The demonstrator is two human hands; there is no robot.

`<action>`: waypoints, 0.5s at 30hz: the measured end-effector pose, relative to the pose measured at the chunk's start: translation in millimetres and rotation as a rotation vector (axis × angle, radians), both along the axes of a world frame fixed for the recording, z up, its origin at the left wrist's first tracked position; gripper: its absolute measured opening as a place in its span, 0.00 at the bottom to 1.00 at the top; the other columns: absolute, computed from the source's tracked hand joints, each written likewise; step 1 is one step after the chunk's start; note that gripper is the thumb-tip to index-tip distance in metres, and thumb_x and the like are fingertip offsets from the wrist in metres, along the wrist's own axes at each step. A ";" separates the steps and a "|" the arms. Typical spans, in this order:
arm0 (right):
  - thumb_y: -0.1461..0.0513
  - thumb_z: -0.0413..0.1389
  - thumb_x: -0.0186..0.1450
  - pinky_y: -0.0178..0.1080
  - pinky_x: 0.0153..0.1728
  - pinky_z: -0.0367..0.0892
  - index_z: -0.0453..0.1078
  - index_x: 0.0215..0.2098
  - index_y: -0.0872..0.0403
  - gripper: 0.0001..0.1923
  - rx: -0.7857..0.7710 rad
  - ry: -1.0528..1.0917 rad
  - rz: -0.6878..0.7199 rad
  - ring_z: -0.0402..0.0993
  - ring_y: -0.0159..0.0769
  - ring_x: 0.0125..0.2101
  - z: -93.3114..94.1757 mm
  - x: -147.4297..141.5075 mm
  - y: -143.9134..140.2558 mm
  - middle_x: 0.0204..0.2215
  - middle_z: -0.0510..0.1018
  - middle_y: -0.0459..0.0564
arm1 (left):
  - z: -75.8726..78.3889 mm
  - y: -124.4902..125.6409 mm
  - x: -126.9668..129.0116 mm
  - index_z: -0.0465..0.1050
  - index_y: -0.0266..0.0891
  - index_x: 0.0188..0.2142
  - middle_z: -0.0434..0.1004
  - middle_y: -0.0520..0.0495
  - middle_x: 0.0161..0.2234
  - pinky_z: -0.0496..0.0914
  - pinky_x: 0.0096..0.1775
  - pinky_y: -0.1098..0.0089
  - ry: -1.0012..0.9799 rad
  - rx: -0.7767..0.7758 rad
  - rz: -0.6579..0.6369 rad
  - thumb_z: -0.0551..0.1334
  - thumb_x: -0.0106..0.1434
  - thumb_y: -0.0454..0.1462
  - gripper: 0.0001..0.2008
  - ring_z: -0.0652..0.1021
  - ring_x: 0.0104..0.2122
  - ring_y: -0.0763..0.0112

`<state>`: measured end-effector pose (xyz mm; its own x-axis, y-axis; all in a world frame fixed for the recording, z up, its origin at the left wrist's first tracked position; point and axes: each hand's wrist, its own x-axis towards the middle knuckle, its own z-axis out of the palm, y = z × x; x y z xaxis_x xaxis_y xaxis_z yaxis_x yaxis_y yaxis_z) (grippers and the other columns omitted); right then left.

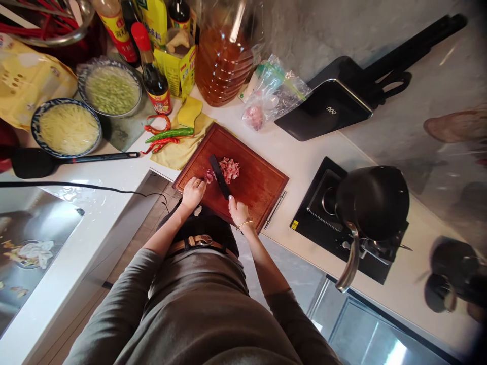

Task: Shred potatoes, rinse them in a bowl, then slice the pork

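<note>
Sliced raw meat [230, 169] lies mid wooden cutting board [258, 185] on the white desk [300, 152]. The right hand [238, 211] has its grip closed around a black knife [219, 176]; the left hand [194, 193], fingers curled, pins a meat piece [209, 176]. Chili peppers [164, 136] lie beyond.

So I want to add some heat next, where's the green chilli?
The green chilli lies on the yellow cloth just left of the wooden cutting board, between red chillies, below the dark sauce bottle.

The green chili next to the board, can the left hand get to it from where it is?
Probably yes. The left hand rests on the cutting board, and the green chili lies just beyond the board's edge with nothing between them.
</note>
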<state>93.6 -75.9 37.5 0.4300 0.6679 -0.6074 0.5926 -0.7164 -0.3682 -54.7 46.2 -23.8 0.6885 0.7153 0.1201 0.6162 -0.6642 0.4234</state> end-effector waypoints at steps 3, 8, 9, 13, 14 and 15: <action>0.49 0.31 0.69 0.32 0.34 0.63 0.74 0.31 0.55 0.34 -0.052 -0.069 0.090 0.77 0.36 0.33 6.3 -7.3 4.5 0.30 0.80 0.55 | -0.9 0.2 -0.3 0.72 0.37 0.39 0.73 0.42 0.29 0.65 0.36 0.64 -0.003 0.009 -0.003 0.47 0.67 0.36 0.15 0.71 0.32 0.65; 0.50 0.34 0.70 0.35 0.36 0.64 0.74 0.38 0.57 0.31 -0.127 -0.192 0.168 0.77 0.41 0.37 9.5 -22.1 12.8 0.35 0.80 0.59 | -1.0 0.3 -0.7 0.72 0.38 0.38 0.73 0.43 0.29 0.65 0.36 0.64 0.006 0.000 0.000 0.47 0.67 0.36 0.15 0.71 0.33 0.64; 0.49 0.34 0.69 0.36 0.36 0.64 0.74 0.38 0.57 0.31 -0.129 -0.196 0.170 0.77 0.42 0.37 9.3 -23.4 13.9 0.35 0.80 0.60 | -0.4 0.4 -0.7 0.72 0.38 0.38 0.73 0.43 0.30 0.65 0.36 0.64 0.005 0.000 0.000 0.47 0.67 0.36 0.15 0.71 0.33 0.64; 0.49 0.33 0.70 0.35 0.37 0.64 0.74 0.38 0.57 0.32 -0.135 -0.170 0.170 0.77 0.41 0.38 9.2 -21.8 14.9 0.35 0.80 0.59 | 4.7 1.9 0.1 0.72 0.38 0.38 0.73 0.43 0.29 0.64 0.37 0.65 0.004 -0.009 0.018 0.48 0.67 0.37 0.14 0.71 0.33 0.64; 0.50 0.33 0.70 0.35 0.38 0.64 0.74 0.37 0.57 0.32 -0.135 -0.165 0.168 0.77 0.41 0.38 9.6 -20.7 14.5 0.35 0.80 0.59 | 6.2 2.5 0.5 0.72 0.39 0.39 0.73 0.43 0.30 0.64 0.37 0.65 0.015 -0.012 0.018 0.48 0.67 0.37 0.14 0.71 0.33 0.64; 0.50 0.33 0.70 0.35 0.38 0.64 0.75 0.38 0.57 0.32 -0.133 -0.164 0.165 0.77 0.41 0.38 10.2 -19.8 14.0 0.35 0.80 0.59 | 7.6 3.1 1.0 0.72 0.39 0.39 0.73 0.43 0.30 0.64 0.37 0.65 0.030 -0.014 0.012 0.48 0.67 0.37 0.14 0.71 0.33 0.64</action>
<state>73.8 -62.0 47.7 0.4217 0.6563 -0.6256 0.7495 -0.6406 -0.1669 -53.7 49.4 -16.3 0.6828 0.7251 0.0897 0.6368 -0.6507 0.4136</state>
